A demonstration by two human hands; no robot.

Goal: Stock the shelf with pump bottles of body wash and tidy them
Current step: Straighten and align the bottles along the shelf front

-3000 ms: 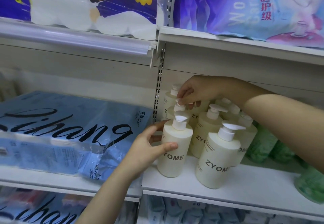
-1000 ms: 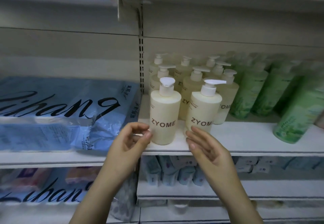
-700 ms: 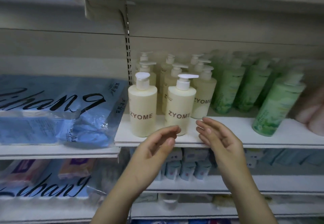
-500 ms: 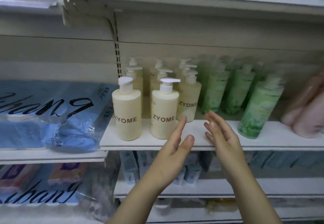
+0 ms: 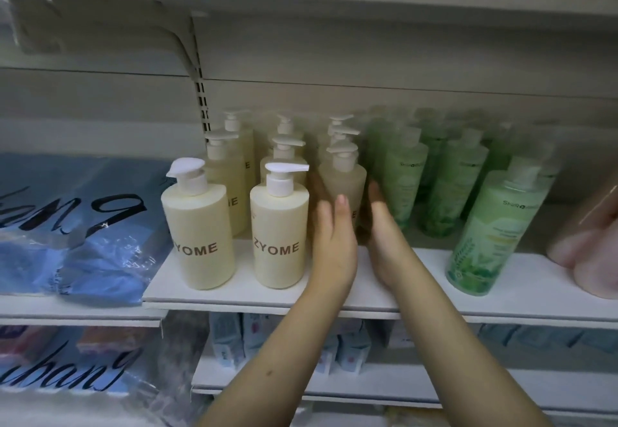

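Cream pump bottles marked ZYOME stand in three rows on the white shelf [image 5: 234,294]. One front bottle [image 5: 197,236] and a second front bottle [image 5: 279,236] stand near the edge. The third row's first bottle [image 5: 344,179] stands further back. My left hand [image 5: 332,249] reaches in at its left side with straight fingers. My right hand [image 5: 384,239] is at its right side, fingers also straight. The two hands flank this bottle; blur hides whether they touch it. Neither hand holds anything.
Green pump bottles [image 5: 485,226] fill the shelf right of the cream ones, with pink bottles [image 5: 588,246] at the far right. Blue plastic-wrapped packs [image 5: 67,226] lie on the shelf to the left. Small boxes [image 5: 234,336] stand on the shelf below. Another shelf hangs overhead.
Both hands have moved up and forward from the shelf edge to either side of the third row's bottle. The view has shifted so the bottles appear larger and nearer.
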